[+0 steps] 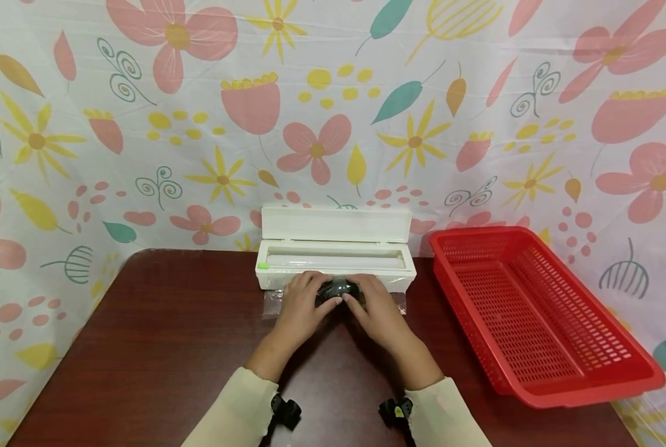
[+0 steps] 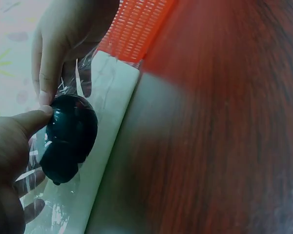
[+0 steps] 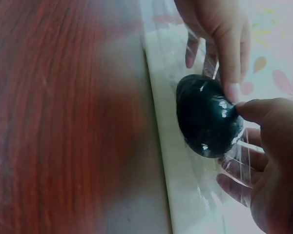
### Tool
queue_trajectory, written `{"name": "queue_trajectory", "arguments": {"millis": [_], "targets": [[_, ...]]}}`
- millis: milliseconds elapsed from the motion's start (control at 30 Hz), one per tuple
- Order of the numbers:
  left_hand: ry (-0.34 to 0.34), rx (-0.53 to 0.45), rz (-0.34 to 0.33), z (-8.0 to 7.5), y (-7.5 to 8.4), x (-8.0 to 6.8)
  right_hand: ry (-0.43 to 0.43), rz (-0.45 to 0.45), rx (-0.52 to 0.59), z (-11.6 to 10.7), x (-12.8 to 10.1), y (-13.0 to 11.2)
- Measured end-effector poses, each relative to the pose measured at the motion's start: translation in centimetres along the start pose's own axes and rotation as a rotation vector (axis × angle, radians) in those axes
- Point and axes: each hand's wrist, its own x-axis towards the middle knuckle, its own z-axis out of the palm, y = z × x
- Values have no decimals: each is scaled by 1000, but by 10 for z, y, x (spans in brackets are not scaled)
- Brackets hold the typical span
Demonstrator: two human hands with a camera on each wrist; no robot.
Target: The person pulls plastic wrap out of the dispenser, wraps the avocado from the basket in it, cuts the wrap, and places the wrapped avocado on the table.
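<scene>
A dark, glossy, rounded object (image 1: 338, 288) is between my two hands, in front of the cling film box (image 1: 335, 279). In the left wrist view the dark object (image 2: 71, 129) shows two lobes; its kind is unclear. Clear cling film (image 3: 241, 161) lies over and around it. My left hand (image 1: 304, 304) holds it from the left, my right hand (image 1: 376, 305) from the right. Both thumbs meet on its near side, and the other fingers reach behind it, partly seen through the film.
The white box's lid (image 1: 335, 224) stands raised against the floral cloth (image 1: 316, 149), with a white film roll (image 1: 333, 260) inside. A red plastic basket (image 1: 478, 316) stands at the right of the dark wooden table (image 1: 159, 335).
</scene>
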Motion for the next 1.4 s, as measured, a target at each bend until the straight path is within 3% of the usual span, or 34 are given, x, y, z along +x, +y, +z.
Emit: {"name": "queue_trajectory", "arguments": {"millis": [300, 467, 633, 733, 833, 1033, 1167, 1400], "targets": [[79, -12, -31, 1, 3, 2, 40, -111, -64, -8, 0, -11], [158, 7, -43, 2, 6, 3, 24, -117, -112, -8, 0, -12], [231, 35, 60, -2, 9, 2, 58, -126, -106, -6, 0, -12], [259, 111, 135, -7, 17, 2, 76, -128, -96, -6, 0, -12], [236, 213, 153, -12, 26, 0, 93, -133, -83, -6, 0, -12], [123, 334, 111, -18, 39, -4, 127, -139, -89, -6, 2, -12], [84, 355, 93, -17, 41, -5, 169, -142, -116, -7, 3, -13], [82, 345, 74, -15, 37, -3, 229, -195, -110, -11, 4, -20]]}}
